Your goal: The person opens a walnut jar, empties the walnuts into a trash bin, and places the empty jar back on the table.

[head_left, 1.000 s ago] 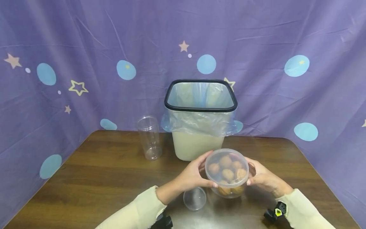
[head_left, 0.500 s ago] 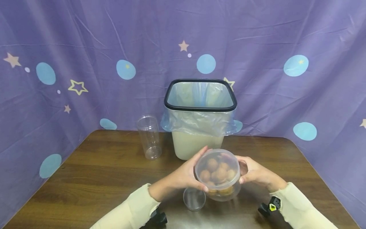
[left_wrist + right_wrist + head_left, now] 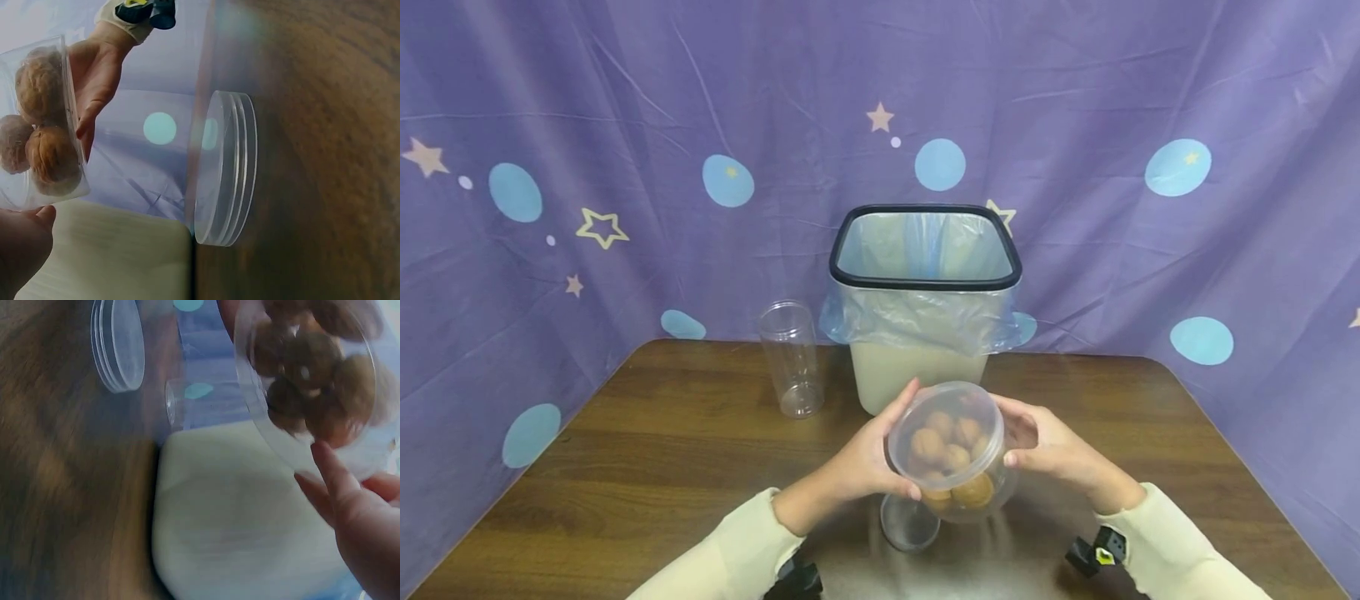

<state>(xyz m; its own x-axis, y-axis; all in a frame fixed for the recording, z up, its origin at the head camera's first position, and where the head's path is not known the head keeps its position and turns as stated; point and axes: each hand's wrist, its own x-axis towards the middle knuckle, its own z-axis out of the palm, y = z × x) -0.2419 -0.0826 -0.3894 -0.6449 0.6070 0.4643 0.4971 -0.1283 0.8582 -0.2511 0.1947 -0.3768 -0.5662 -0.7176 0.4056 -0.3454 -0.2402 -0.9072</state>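
A clear round plastic tub of walnuts [image 3: 957, 458] is held up above the table between both hands, tilted, with a cloudy round face toward the head camera. The left hand [image 3: 867, 462] grips its left side, thumb along the near rim. On the other side the right hand [image 3: 1052, 450] holds the tub with its thumb in front and fingers behind. Several walnuts [image 3: 47, 150] show through the wall in the left wrist view. Below the tub, a shallow clear round lid-like piece [image 3: 910, 523] lies on the table, partly hidden in the head view.
Behind the hands stands a cream bin [image 3: 917, 367] with a black rim and a bluish plastic liner [image 3: 925, 317]. A tall clear plastic cup [image 3: 792, 358] is upright to its left. The wooden table [image 3: 647, 467] meets a purple patterned curtain [image 3: 805, 100] at the back.
Both hands have carried the tub leftward, and it now leans more. The walnuts inside have shifted. The lid-like piece, cup and bin stay where they were.
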